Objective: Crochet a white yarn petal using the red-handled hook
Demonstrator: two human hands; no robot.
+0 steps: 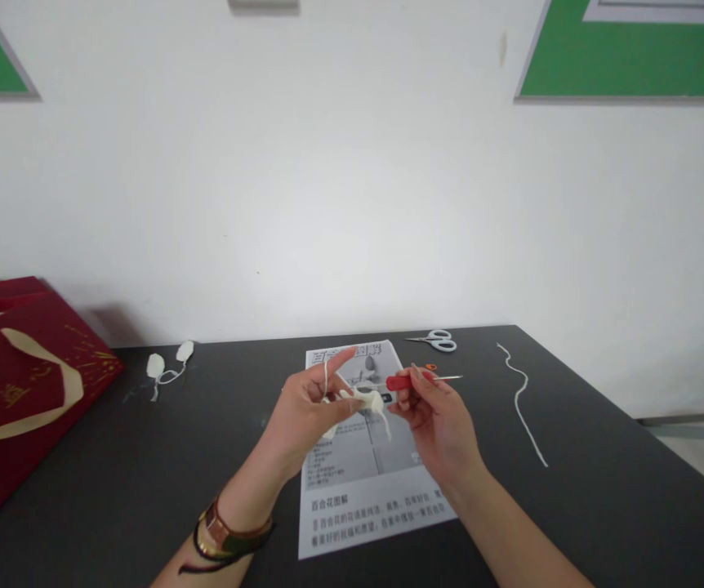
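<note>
My left hand [312, 408] pinches a small cream crocheted piece [367, 400] between thumb and fingers, with cream yarn looped over the raised forefinger. My right hand [431, 412] grips a crochet hook [422, 380] by its red handle, the metal tip pointing right, away from the piece. Both hands hover above a printed instruction sheet [364, 506] lying on the dark table [113, 490]. Bracelets sit on my left wrist.
Small white-handled scissors [436, 340] lie behind the sheet. A loose strand of cream yarn [523, 404] snakes along the table's right side. Two small cream crocheted petals [169, 363] lie at the back left, next to a dark red gift bag [15, 392]. A white wall stands behind.
</note>
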